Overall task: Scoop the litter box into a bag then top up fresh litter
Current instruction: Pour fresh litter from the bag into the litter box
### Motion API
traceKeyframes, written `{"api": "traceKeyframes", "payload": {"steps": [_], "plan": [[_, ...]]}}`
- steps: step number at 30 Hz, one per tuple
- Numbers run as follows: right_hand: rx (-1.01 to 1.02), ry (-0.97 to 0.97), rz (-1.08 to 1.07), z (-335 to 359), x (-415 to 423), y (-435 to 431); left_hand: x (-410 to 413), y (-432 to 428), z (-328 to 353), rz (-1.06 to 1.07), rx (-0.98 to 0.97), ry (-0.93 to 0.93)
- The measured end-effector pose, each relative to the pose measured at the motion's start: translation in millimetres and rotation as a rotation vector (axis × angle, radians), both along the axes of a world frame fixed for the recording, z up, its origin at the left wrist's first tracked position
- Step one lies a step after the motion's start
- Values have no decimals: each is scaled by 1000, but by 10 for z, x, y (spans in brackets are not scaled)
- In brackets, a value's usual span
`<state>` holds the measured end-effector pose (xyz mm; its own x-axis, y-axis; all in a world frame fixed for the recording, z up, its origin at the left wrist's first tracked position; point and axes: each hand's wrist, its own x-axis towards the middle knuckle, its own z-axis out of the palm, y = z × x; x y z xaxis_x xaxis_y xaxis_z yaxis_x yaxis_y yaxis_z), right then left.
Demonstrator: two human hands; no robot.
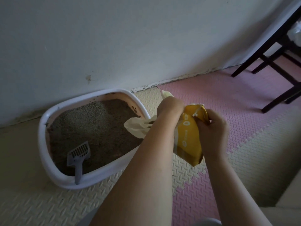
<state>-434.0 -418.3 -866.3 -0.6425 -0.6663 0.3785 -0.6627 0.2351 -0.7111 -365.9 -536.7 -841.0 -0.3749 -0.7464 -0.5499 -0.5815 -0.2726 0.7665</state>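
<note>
A white-rimmed litter box [42, 128] stands against the wall, filled with grey-brown litter [91, 124]. A grey slotted scoop [79, 158] lies inside it, its handle leaning on the near rim. Both hands hold a yellow litter bag [189, 141] just right of the box. My left hand [169, 108] grips the bag's upper side, where its pale open mouth [138, 128] droops over the box's right edge with some litter in it. My right hand [211, 128] grips the bag's stitched bottom end.
Foam floor mats, cream [40, 201] and pink [219, 95], cover the floor. Dark chair legs [275, 66] stand at the back right, with a white bag [295, 34] on the chair. A pale step or box edge [286, 201] sits at the lower right.
</note>
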Motion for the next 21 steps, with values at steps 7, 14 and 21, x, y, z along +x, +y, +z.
{"api": "traceKeyframes", "payload": {"steps": [7,14,21], "plan": [[-47,-155,10,-82,-120,135,-98,98,13,60,-7,67],[207,-427,78,-287,-374,295,-86,129,59,97,-13,83],[382,-422,10,-705,-562,489,-106,150,45,59,-73,40]]}}
